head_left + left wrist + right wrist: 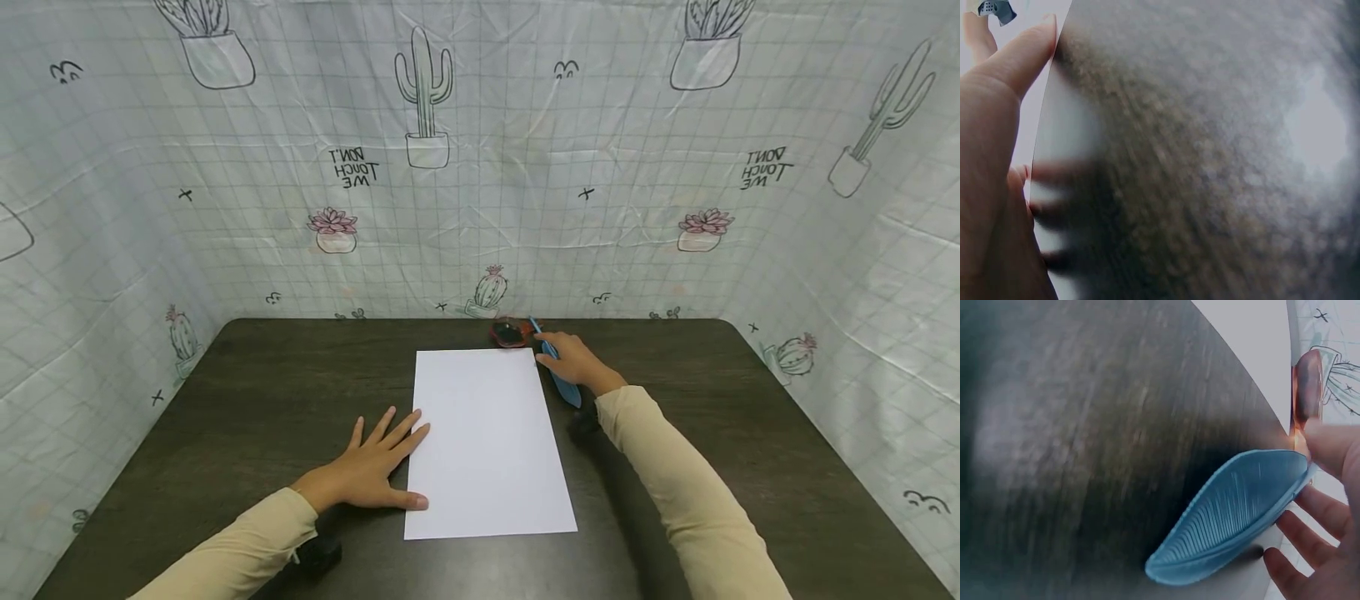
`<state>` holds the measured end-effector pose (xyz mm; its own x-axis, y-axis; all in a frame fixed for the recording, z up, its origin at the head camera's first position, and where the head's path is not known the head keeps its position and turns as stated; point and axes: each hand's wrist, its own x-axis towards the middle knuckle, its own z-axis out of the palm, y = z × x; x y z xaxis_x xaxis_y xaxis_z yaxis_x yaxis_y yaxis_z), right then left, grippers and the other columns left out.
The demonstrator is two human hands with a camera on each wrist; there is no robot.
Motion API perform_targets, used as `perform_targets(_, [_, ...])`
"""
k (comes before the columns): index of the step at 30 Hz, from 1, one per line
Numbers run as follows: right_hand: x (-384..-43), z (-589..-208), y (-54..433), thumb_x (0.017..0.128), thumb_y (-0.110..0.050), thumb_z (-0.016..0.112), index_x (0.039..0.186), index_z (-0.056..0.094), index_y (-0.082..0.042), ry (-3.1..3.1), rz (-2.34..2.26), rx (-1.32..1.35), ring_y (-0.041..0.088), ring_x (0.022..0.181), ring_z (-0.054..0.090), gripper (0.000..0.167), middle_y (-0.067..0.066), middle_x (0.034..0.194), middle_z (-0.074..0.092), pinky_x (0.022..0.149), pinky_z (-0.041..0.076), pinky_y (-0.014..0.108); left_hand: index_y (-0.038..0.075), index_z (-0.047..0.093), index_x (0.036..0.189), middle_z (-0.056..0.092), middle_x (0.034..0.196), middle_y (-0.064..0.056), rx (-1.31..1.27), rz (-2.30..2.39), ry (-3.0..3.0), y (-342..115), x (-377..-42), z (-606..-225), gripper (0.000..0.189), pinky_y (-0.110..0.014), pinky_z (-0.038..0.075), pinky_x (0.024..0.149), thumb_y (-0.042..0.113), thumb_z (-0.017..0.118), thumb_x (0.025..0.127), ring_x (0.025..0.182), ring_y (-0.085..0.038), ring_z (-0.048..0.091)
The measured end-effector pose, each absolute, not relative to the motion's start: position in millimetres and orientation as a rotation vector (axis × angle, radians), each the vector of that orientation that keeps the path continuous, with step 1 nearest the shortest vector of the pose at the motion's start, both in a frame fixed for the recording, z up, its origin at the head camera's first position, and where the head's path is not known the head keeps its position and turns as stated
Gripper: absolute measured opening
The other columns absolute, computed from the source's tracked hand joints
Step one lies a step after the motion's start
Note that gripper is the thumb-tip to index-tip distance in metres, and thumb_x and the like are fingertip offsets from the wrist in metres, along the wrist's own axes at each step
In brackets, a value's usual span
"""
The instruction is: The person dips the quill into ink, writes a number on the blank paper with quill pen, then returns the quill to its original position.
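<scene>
Paper (483, 450) lies on a dark table (300, 375) before cactus-print cloth (510, 100).

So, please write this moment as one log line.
left hand: spread, touching white paper; right hand: holding blue leaf-shaped dish; red-rimmed object: near paper's far edge

A left hand (367, 475) and a right hand (576, 363): two hands in all, in two tan sleeves (240, 533). One table (247, 417). One sheet of paper (483, 458). One blue leaf-shaped dish (1232, 509). One red-and-dark item (510, 332), its kind unclear. Drawn on the cloth (517, 225) around the table: two tall branching cacti (426, 96), two pink-topped potted plants (335, 233), two spiky potted plants (217, 58) cut off by the top edge, three small round cacti (491, 289), and two blocks of mirrored lettering (354, 167).
</scene>
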<state>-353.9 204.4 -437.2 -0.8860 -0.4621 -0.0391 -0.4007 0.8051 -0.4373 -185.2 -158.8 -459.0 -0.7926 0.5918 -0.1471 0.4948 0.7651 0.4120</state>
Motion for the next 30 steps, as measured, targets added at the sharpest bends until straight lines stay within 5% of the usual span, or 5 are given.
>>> perform_targets(12, [-357.7,-439.0,201.0,0.096,-0.009,0.056,0.132,0.056,-0.001,2.936,-0.693,-0.547,0.043,0.118,0.051,0.037,0.026,0.128,0.054,0.094,0.044,0.054,0.023,0.014,0.156,0.0,0.162,-0.001,0.842,0.523,2.689,-160.1,-187.3,-461.8,0.102,-0.072,-0.01,0.104,0.073,0.059,0.078,0.146,-0.037,-0.008])
perform_targets(22, [-359.6,-438.7,202.0,0.095,-0.007,0.056,0.132,0.058,-0.006,2.951,-0.719,-0.481,0.042,0.12,0.051,0.037,0.025,0.133,0.053,0.088,0.047,0.049,0.021,0.015,0.156,0.002,0.162,-0.004,0.858,0.54,2.676,-159.5,-186.5,-460.5,0.101,-0.073,-0.009,0.104,0.07,0.059,0.08,0.146,-0.04,-0.007])
perform_targets(26, [-360.0,-432.3,201.8,0.096,-0.006,0.055,0.132,0.059,-0.007,2.959,-0.757,-0.497,0.037,0.092,0.059,0.037,0.025,0.132,0.055,0.069,0.046,0.039,0.022,0.015,0.156,0.001,0.162,-0.003,0.846,0.527,2.683,-159.1,-186.1,-459.5,0.101,-0.073,-0.009,0.104,0.072,0.059,0.079,0.146,-0.039,-0.007])
perform_targets(30, [-359.2,-427.0,201.1,0.096,-0.003,0.051,0.129,0.061,-0.006,2.974,-0.81,-0.51,0.024,0.062,0.048,0.035,0.025,0.126,0.059,0.057,0.039,0.032,0.021,0.016,0.156,0.002,0.162,-0.004,0.848,0.532,2.688,-159.2,-186.1,-459.0,0.102,-0.073,-0.008,0.104,0.071,0.059,0.079,0.146,-0.04,-0.006])
